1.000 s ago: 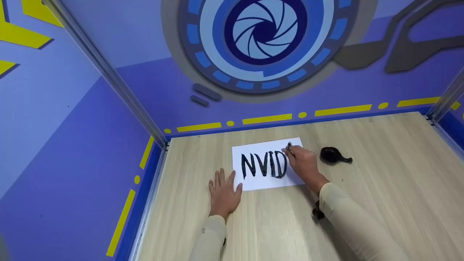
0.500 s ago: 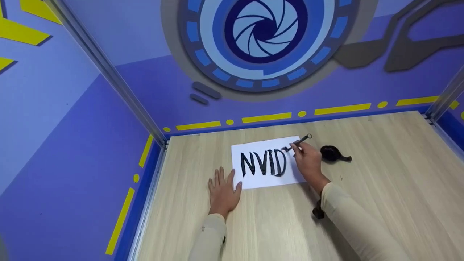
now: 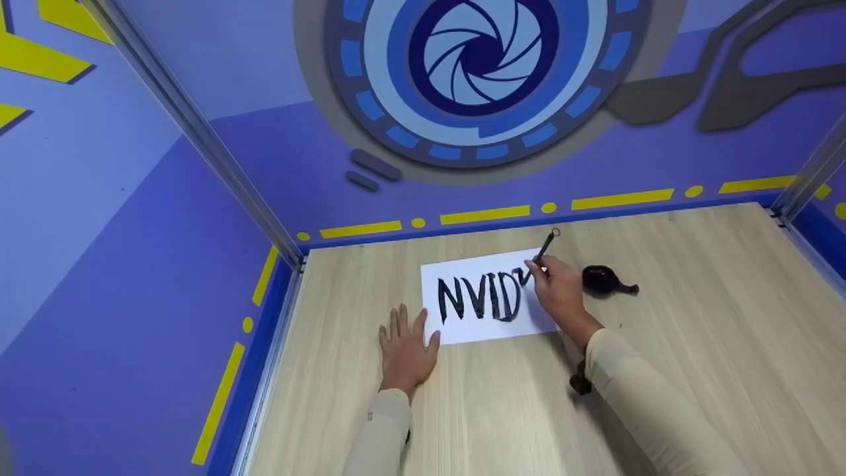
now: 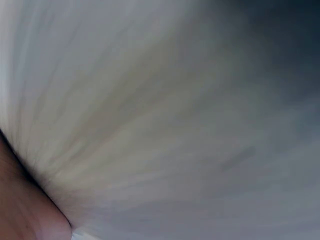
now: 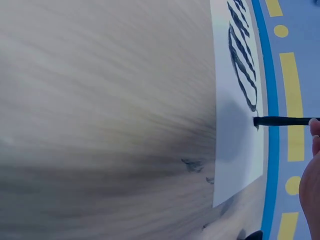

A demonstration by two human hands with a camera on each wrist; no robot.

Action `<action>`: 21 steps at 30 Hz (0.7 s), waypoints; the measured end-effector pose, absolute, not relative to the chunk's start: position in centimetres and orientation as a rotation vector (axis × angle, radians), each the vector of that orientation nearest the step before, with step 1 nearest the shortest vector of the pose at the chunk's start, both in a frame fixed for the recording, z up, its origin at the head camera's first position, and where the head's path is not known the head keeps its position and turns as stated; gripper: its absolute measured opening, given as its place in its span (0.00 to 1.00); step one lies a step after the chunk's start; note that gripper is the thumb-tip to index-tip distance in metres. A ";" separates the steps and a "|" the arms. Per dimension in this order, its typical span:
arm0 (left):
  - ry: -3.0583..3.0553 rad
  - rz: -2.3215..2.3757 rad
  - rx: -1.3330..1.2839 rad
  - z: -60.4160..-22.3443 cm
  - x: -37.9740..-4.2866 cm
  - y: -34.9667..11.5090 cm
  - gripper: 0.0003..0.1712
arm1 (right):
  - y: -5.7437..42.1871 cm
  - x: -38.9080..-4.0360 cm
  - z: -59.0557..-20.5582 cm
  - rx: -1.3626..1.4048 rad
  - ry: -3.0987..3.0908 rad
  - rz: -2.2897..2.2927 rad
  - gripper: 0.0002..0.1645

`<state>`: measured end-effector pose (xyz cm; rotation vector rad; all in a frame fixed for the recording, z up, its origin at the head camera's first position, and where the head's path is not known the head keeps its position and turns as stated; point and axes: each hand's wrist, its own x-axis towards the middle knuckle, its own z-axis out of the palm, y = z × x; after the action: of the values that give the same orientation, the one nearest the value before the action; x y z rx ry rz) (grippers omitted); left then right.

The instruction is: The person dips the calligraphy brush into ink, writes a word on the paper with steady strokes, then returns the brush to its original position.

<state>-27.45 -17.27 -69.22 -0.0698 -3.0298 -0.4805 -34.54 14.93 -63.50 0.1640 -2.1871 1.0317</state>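
A white sheet of paper point(image 3: 476, 336) lies on the wooden table, with the black brushed letters "NVID" across it. My right hand point(image 3: 560, 291) pinches a dark brush point(image 3: 546, 244) that has a small ring at its top end. In the right wrist view the bristles of the brush point(image 5: 259, 121) meet the paper point(image 5: 232, 165) just past the D. A short black mark stands there, at the D's upper right. My left hand point(image 3: 408, 354) lies flat with spread fingers, its thumb and index fingertip at the paper's left edge.
Right of the paper sits a small black glossy dish with a spout point(image 3: 603, 281). The table point(image 3: 489, 410) meets a blue-purple printed wall point(image 3: 370, 205) behind and another on the left. A black object point(image 3: 580, 382) shows beneath the right wrist.
The brush first stood mostly hidden in my right hand, then leaned to the right and now stands steeper. A short black stroke has appeared right of the D. My left hand stays put.
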 end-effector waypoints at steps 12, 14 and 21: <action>-3.041 -0.429 -0.061 -69.7 -27.7 -17.4 0.37 | 15.2 -34.1 -61.9 0.124 -2.395 1.061 0.12; -3.059 -0.416 -0.056 -69.7 -27.7 -17.4 0.38 | 15.2 -34.0 -61.7 0.117 -2.421 1.076 0.13; -3.049 -0.409 -0.075 -69.4 -27.6 -17.4 0.38 | 15.0 -33.2 -61.2 0.087 -2.499 1.090 0.15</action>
<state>-27.64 -17.35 -69.40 -0.0755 -3.0492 -0.4090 -33.16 14.97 -61.25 0.0867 -2.4986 1.0900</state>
